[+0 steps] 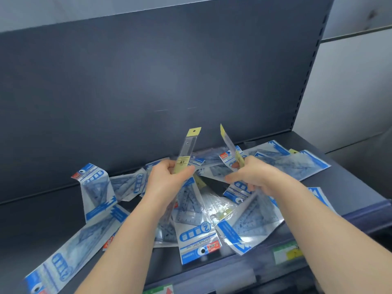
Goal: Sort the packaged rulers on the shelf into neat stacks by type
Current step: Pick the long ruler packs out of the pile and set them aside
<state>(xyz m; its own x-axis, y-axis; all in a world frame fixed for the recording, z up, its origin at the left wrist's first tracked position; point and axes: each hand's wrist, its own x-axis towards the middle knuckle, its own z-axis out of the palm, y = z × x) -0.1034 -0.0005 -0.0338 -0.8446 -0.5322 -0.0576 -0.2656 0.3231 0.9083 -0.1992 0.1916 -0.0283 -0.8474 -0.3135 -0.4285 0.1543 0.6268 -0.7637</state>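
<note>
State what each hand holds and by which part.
Left hand grips one yellow-topped ruler pack by its lower part; right hand pinches a second pack, also low down.

Pretty clearly a shop: dark metal display shelf point(53, 211) with a slotted upright point(305, 81) and back panel point(159, 77), price labels point(287, 253) clipped along the front rail, and retail-packaged rulers point(196, 228) with hang-holes piled on it.
</note>
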